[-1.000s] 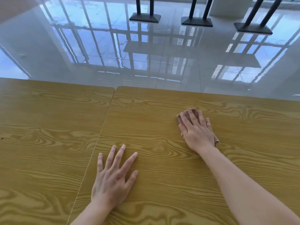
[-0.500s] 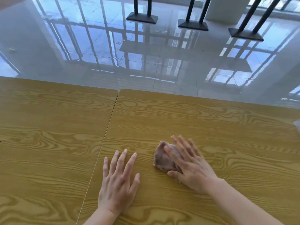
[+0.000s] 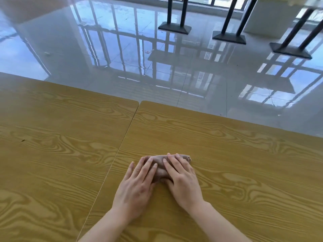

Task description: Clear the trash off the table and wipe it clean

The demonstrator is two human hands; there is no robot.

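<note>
A crumpled brown cloth [image 3: 159, 159] lies on the right-hand wooden table [image 3: 227, 154], close to the seam between the two tabletops. My right hand [image 3: 182, 180] presses flat on the cloth's right part, thumb tucked at its near edge. My left hand [image 3: 138, 186] lies beside it, its fingertips on the cloth's left part. Most of the cloth is hidden under my fingers. A small crumb [image 3: 22, 140] sits on the left table [image 3: 52, 154].
The seam [image 3: 125, 137] between the two tables runs just left of my hands. Beyond the far table edge is a glossy tiled floor [image 3: 122, 58] with small bits of litter [image 3: 46, 53]. Black table pedestals [image 3: 174, 28] stand at the back right.
My right hand has dragged the cloth back toward me and leftward. My left hand has slid right from the bare table onto the cloth.
</note>
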